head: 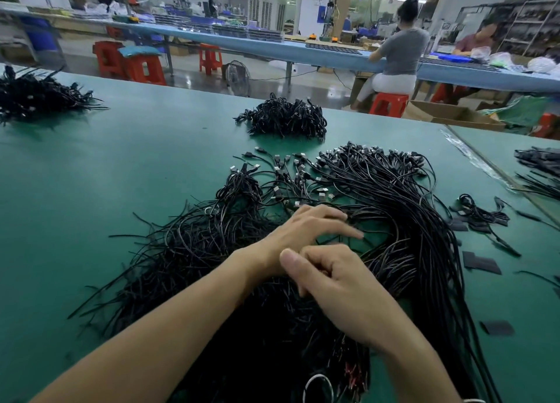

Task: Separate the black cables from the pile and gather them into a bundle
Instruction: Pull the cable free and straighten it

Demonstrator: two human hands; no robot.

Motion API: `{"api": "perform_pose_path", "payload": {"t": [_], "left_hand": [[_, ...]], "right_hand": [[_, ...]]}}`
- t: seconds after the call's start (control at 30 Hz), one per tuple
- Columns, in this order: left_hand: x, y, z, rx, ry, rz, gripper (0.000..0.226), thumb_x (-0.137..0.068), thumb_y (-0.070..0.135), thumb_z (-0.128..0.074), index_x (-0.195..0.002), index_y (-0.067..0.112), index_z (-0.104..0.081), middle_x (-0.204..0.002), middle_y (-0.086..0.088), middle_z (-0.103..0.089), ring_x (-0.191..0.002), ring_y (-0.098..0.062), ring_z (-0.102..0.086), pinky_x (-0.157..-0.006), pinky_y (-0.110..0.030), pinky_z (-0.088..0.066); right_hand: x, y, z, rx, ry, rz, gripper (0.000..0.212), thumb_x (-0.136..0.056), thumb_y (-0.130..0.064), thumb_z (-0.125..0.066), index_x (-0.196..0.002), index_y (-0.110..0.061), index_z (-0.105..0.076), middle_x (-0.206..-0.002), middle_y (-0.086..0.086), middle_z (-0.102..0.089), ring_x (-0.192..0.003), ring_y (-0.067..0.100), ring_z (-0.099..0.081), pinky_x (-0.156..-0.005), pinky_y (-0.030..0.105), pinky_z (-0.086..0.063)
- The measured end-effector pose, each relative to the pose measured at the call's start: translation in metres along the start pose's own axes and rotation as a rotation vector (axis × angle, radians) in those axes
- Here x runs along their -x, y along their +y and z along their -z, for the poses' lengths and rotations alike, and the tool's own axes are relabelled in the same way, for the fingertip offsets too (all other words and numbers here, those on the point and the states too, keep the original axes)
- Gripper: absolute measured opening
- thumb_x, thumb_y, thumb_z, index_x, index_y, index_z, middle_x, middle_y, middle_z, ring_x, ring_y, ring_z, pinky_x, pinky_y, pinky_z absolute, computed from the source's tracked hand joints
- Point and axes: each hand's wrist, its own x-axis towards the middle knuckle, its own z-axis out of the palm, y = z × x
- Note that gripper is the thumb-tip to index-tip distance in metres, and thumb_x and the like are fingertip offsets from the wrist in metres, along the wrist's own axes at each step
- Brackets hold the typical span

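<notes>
Many thin black cables (409, 220) lie heaped and tangled on the green-topped desk (121, 166); left hand (309, 229) grip released, fingers (345, 231) spread on strands, right hand (339, 287) curled, hold cannot be told; risk: a pull drags snagged neighbours, scattering the rest.

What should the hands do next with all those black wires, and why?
Probably the left hand should curl its fingers around a few black cables under it and draw them toward the right hand. Its fingers lie spread on the loose pile and grip nothing yet, and the right hand sits curled just behind it.
</notes>
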Motion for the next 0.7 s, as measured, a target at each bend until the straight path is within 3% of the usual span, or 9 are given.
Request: {"api": "perform_pose_path", "payload": {"t": [0.07,0.13,0.2,0.27,0.3,0.4,0.53,0.63,0.7], "left_hand": [[-0.002,-0.005,-0.007,-0.130,-0.035,0.046,0.020,-0.102,0.034,-0.052,-0.113,0.032,-0.068,-0.146,0.009,-0.044,-0.135,-0.010,-0.031,-0.115,-0.038,-0.027],[0.001,-0.008,-0.007,-0.101,0.086,0.051,0.034,-0.105,0.041,-0.042,-0.096,0.021,-0.068,-0.139,0.002,-0.054,-0.126,-0.011,-0.044,-0.105,-0.033,-0.038],[0.005,-0.003,0.002,0.032,0.330,0.024,0.040,-0.104,0.041,-0.039,-0.080,0.017,-0.061,-0.105,-0.001,-0.067,-0.095,-0.002,-0.059,-0.081,-0.022,-0.048],[0.008,0.005,0.014,0.173,0.597,0.065,0.049,-0.097,0.050,-0.045,-0.067,0.013,-0.055,-0.063,0.004,-0.056,-0.055,-0.004,-0.054,-0.049,-0.017,-0.039],[0.010,0.011,0.019,0.210,0.729,0.087,0.053,-0.092,0.053,-0.051,-0.062,0.010,-0.052,-0.053,0.005,-0.049,-0.047,-0.009,-0.051,-0.041,-0.018,-0.035],[0.021,0.034,0.034,0.204,0.998,0.005,0.049,-0.084,0.044,-0.071,-0.058,0.011,-0.044,-0.049,0.010,-0.036,-0.043,-0.005,-0.037,-0.043,-0.011,-0.029],[0.036,0.045,0.037,0.115,1.055,-0.149,0.041,-0.081,0.036,-0.078,-0.065,0.020,-0.044,-0.055,0.019,-0.036,-0.044,0.000,-0.033,-0.047,-0.007,-0.026],[0.042,0.030,0.032,0.109,0.996,0.026,0.048,-0.082,0.058,-0.067,-0.062,0.016,-0.052,-0.054,0.016,-0.044,-0.045,-0.004,-0.038,-0.048,-0.010,-0.030],[0.045,0.015,0.032,0.208,0.859,0.252,0.068,-0.082,0.075,-0.045,-0.060,0.012,-0.059,-0.063,0.001,-0.059,-0.057,-0.011,-0.054,-0.059,-0.024,-0.046]], "right_hand": [[0.006,-0.003,0.005,0.005,-0.028,-0.003,0.054,-0.088,-0.058,-0.056,-0.051,-0.020,-0.050,-0.040,-0.013,-0.041,-0.037,0.002,-0.035,-0.042,0.013,-0.028],[0.010,-0.004,0.016,0.032,-0.047,-0.026,0.056,-0.091,-0.052,-0.059,-0.048,-0.018,-0.049,-0.038,-0.012,-0.038,-0.036,0.003,-0.031,-0.041,0.015,-0.028],[0.013,-0.001,0.030,0.065,-0.029,-0.070,0.054,-0.092,-0.043,-0.062,-0.048,-0.015,-0.049,-0.039,-0.011,-0.035,-0.036,0.005,-0.029,-0.041,0.018,-0.028],[0.017,0.003,0.045,0.057,0.035,-0.136,0.051,-0.090,-0.041,-0.062,-0.046,-0.017,-0.050,-0.040,-0.010,-0.034,-0.036,0.007,-0.028,-0.040,0.018,-0.027],[0.019,0.004,0.050,0.041,0.053,-0.170,0.051,-0.090,-0.041,-0.062,-0.046,-0.018,-0.052,-0.040,-0.009,-0.034,-0.036,0.008,-0.028,-0.039,0.017,-0.027],[0.020,0.009,0.058,0.040,0.078,-0.243,0.045,-0.091,-0.047,-0.059,-0.054,-0.021,-0.062,-0.041,-0.005,-0.043,-0.038,0.010,-0.039,-0.041,0.018,-0.034],[0.017,0.019,0.056,0.052,0.233,-0.225,0.033,-0.093,-0.046,-0.057,-0.068,-0.026,-0.065,-0.042,-0.008,-0.039,-0.039,0.010,-0.035,-0.042,0.024,-0.031],[0.019,0.016,0.059,-0.036,0.294,-0.111,0.029,-0.086,-0.051,-0.056,-0.077,-0.027,-0.069,-0.044,-0.011,-0.030,-0.041,0.010,-0.025,-0.041,0.020,-0.024],[0.024,0.008,0.066,-0.201,0.263,-0.012,0.029,-0.087,-0.049,-0.058,-0.085,-0.025,-0.073,-0.045,-0.011,-0.030,-0.039,0.008,-0.023,-0.039,0.017,-0.022]]}}
